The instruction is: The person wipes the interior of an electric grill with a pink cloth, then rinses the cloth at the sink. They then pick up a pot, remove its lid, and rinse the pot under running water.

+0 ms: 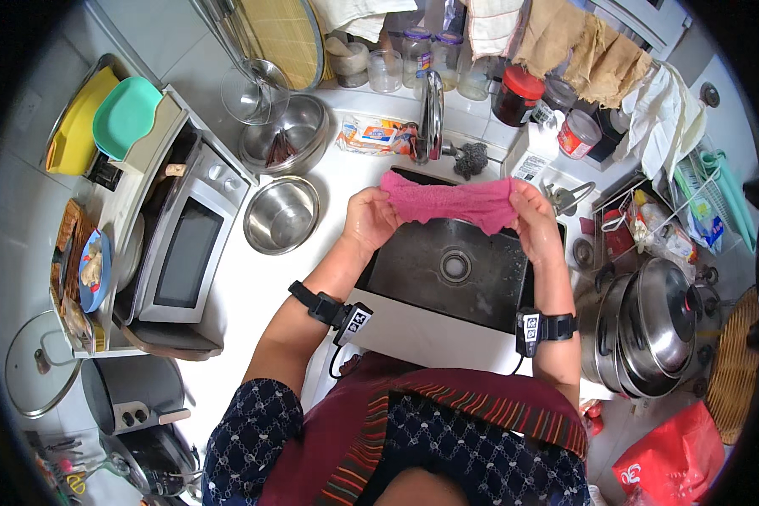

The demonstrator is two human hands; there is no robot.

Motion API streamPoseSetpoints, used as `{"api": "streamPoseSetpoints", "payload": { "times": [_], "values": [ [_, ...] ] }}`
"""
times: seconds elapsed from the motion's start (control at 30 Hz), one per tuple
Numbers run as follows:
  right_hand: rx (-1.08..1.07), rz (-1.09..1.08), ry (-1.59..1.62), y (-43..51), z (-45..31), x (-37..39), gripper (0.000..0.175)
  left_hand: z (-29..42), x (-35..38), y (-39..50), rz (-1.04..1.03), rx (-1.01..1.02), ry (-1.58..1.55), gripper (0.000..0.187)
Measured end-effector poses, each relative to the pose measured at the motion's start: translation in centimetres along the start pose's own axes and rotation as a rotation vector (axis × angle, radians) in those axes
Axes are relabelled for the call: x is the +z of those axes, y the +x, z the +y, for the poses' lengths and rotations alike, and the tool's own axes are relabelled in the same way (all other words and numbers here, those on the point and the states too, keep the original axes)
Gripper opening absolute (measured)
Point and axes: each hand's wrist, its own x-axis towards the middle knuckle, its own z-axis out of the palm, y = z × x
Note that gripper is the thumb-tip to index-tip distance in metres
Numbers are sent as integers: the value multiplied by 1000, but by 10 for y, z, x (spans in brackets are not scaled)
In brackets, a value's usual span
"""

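A pink cloth (449,201) is stretched between my two hands above the far part of the sink. My left hand (372,218) pinches its left end, and my right hand (534,218) grips its right end. Its lower edge hangs unevenly, dipping most near the right hand. Below lies the dark sink basin (411,272) with a round drain (455,265) and some droplets on its floor. The chrome faucet (431,120) rises just beyond the cloth. A dark scouring pad (471,160) sits right of the faucet's base.
Left of the sink stand a steel bowl (282,215), a larger bowl (284,136) and a toaster oven (186,253). A packet of wipes (376,136) lies behind. Jars (520,95) and a white bottle (534,148) line the back. Stacked steel pots (651,322) stand at the right.
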Motion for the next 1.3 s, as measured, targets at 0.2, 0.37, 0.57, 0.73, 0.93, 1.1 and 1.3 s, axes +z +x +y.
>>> {"api": "streamPoseSetpoints", "payload": {
  "times": [0.2,0.37,0.57,0.73,0.93,1.1,1.3],
  "values": [
    [30,-140,-275,10,-40,28,29,15,58,-12,101,110,202,36],
    [-97,-190,-142,27,-94,58,42,68,79,-4,-42,192,356,32],
    [-592,-54,-345,92,-143,100,26,131,91,37,105,465,222,23],
    [-670,254,-430,149,-125,50,18,156,88,85,187,586,546,19],
    [-490,403,-861,176,-12,-22,8,97,41,115,635,508,876,22],
    [-306,351,-845,177,16,-23,13,98,33,105,701,872,1519,21],
    [-554,152,-744,172,-21,31,49,50,75,131,282,1358,1900,45]
  ]
}}
